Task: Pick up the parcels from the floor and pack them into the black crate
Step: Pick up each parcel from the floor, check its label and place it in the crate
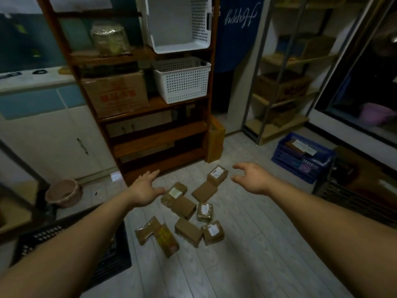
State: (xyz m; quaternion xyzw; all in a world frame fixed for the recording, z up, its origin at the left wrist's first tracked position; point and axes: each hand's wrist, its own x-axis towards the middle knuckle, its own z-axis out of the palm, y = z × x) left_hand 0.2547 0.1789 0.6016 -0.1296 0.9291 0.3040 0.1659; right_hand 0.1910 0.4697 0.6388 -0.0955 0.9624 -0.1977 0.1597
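- One black crate (117,258) sits on the floor nearest the viewer, below and left of the left hand. The left forearm hides most of it, so its contents cannot be made out.
- Nine parcels (188,232), as far as the blur allows a count, lie scattered on the floor below and between the two hands. All are outside the crate. Some overlap, so their edges are hard to separate.
- Left hand (146,190): fingers spread straight, holding nothing, hovering just left of the parcel pile.
- Right hand (251,179): fingers loosely curved, empty, just right of the farthest parcel.
- One bucket (63,192) stands well left of the left hand.
- One wooden shelf (150,104) stands beyond the hands and holds two white baskets (182,80).
- One blue crate (300,155) sits beyond the right hand, its contents unclear.
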